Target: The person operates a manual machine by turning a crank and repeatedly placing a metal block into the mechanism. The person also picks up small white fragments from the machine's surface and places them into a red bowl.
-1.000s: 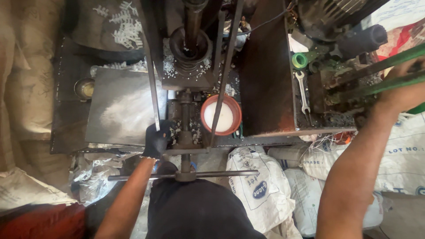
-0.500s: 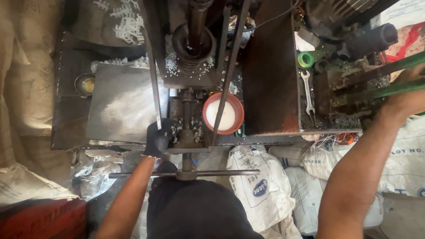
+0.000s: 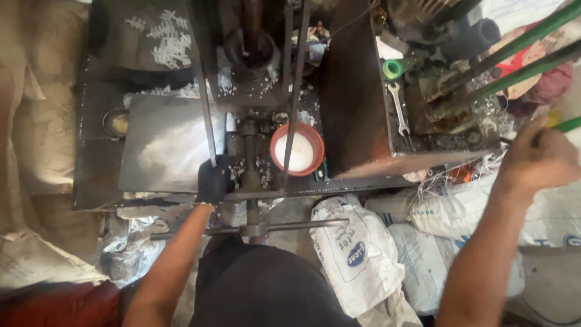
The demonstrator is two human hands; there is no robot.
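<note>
1. Biggest thing here is the dark press machine [image 3: 260, 91], sitting on a grimy metal table [image 3: 97, 181], with a flat steel plate [image 3: 166, 145] on its left side.
2. White woven sacks [image 3: 357, 254] are piled on the floor below the table edge.
3. An orange bowl [image 3: 296, 149] of white stuff sits just right of the machine's centre column, with a thin rod crossing over it.
4. Right hand [image 3: 535, 160] is out at the far right, fingers curled over a green lever [image 3: 520, 45]. Looks like a closed grip on its end, though the end itself is hidden.
5. Left hand [image 3: 213, 180], in a black glove, is wrapped shut around the bottom of a thin upright rod [image 3: 203, 91] at the table's front edge.
6. A spanner [image 3: 399, 109] lies on the right-hand shelf, near a green cap [image 3: 393, 68].
7. My read: this is mid-cycle on the press, both hands on controls. The next bit likely needs a steady lever pull while the rod stays put.
</note>
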